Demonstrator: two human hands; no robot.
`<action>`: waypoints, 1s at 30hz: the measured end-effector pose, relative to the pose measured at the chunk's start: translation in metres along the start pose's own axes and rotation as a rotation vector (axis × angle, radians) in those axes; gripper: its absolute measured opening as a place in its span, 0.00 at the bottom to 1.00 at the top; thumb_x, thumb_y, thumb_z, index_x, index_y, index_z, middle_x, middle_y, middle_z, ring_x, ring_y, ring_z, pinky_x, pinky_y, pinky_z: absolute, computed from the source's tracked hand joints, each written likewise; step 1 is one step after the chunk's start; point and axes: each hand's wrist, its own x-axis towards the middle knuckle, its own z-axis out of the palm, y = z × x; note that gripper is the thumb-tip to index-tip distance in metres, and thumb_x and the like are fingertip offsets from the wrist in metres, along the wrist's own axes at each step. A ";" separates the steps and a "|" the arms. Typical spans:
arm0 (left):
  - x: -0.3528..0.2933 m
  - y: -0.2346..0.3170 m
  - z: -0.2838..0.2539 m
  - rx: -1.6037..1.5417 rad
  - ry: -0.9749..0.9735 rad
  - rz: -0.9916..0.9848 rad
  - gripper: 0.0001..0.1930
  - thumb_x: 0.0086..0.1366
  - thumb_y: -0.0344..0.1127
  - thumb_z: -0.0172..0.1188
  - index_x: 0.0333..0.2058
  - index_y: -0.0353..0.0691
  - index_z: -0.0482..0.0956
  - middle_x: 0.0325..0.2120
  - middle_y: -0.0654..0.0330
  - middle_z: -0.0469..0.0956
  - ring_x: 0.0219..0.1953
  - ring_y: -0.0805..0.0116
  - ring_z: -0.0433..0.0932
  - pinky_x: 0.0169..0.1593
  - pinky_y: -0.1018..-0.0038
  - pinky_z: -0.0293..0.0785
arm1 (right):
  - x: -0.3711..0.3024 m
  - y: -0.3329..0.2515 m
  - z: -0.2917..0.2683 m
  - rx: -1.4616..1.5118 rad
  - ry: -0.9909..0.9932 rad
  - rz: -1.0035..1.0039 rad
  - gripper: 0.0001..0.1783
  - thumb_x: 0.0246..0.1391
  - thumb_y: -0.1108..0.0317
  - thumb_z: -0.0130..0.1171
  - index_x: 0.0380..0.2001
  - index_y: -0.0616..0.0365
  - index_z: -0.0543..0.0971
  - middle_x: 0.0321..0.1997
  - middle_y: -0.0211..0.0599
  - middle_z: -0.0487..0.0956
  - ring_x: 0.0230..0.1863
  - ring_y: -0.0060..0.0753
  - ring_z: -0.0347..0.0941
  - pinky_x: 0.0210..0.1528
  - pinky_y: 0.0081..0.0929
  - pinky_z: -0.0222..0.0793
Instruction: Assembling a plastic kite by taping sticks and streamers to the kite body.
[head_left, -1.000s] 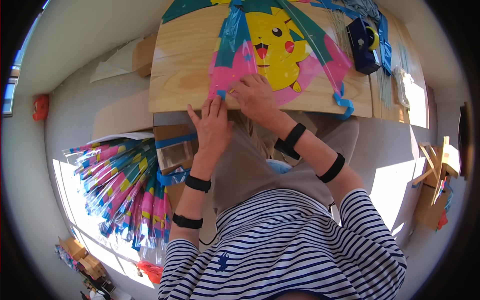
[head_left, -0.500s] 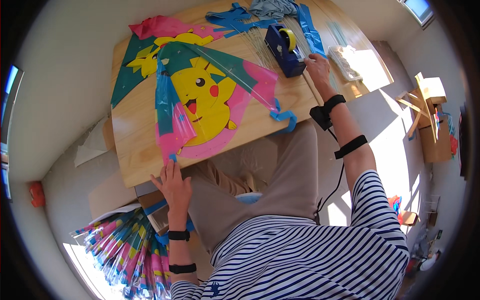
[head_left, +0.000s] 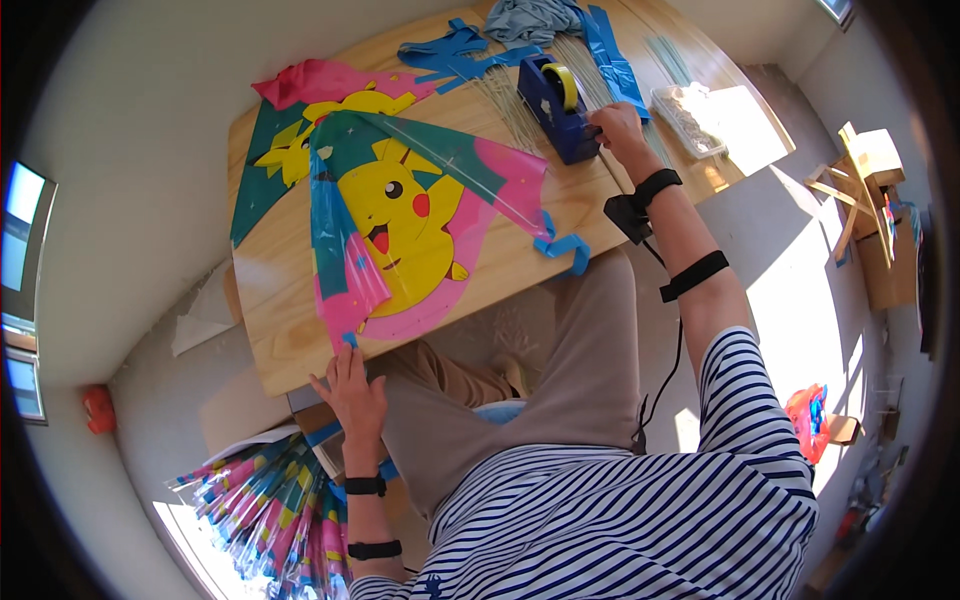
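A printed plastic kite (head_left: 415, 220) in pink, green and yellow, with a cartoon figure on it, is spread over the wooden table. Its lower left tip, with a bit of blue ribbon, reaches the near table edge. My left hand (head_left: 357, 400) rests there, fingers stretched out and fingertips at that tip. Over at the right, my right hand (head_left: 620, 130) is at the front end of a dark blue tape dispenser (head_left: 568, 132) holding a roll of yellowish tape (head_left: 566, 88). Its fingers are pinched together; whatever lies between them is too small to make out.
Blue plastic strips (head_left: 440, 50), thin rods (head_left: 505, 105) and a grey cloth (head_left: 530, 20) lie at the back of the table (head_left: 280, 340). Right of the dispenser stands a clear plastic box (head_left: 690, 118). Many folded kites (head_left: 265, 505) fan out below left; cardboard boxes (head_left: 885, 250) stand right.
The whole view has shifted and turned slightly. My right fingers have curled in closer at the dispenser's front end. My left hand keeps its place at the kite's tip.
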 end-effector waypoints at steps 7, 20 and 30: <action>-0.003 -0.002 0.001 -0.006 0.002 -0.011 0.33 0.49 0.34 0.70 0.56 0.37 0.73 0.60 0.58 0.68 0.63 0.55 0.64 0.68 0.35 0.40 | -0.013 0.030 -0.005 0.263 -0.077 -0.056 0.12 0.48 0.64 0.64 0.32 0.61 0.79 0.28 0.32 0.78 0.30 0.30 0.78 0.24 0.25 0.66; 0.005 0.007 0.002 -0.031 -0.009 0.010 0.33 0.49 0.35 0.69 0.56 0.36 0.73 0.60 0.58 0.68 0.63 0.55 0.63 0.67 0.34 0.40 | -0.021 0.070 -0.014 0.351 -0.017 -0.242 0.10 0.53 0.68 0.64 0.36 0.62 0.81 0.33 0.33 0.80 0.32 0.30 0.74 0.35 0.33 0.68; 0.000 0.001 0.001 -0.021 0.021 0.003 0.32 0.48 0.34 0.69 0.55 0.38 0.74 0.60 0.58 0.70 0.62 0.54 0.65 0.68 0.35 0.42 | -0.064 0.046 0.013 1.182 0.060 0.449 0.12 0.57 0.64 0.64 0.42 0.53 0.76 0.37 0.34 0.77 0.41 0.35 0.77 0.47 0.51 0.70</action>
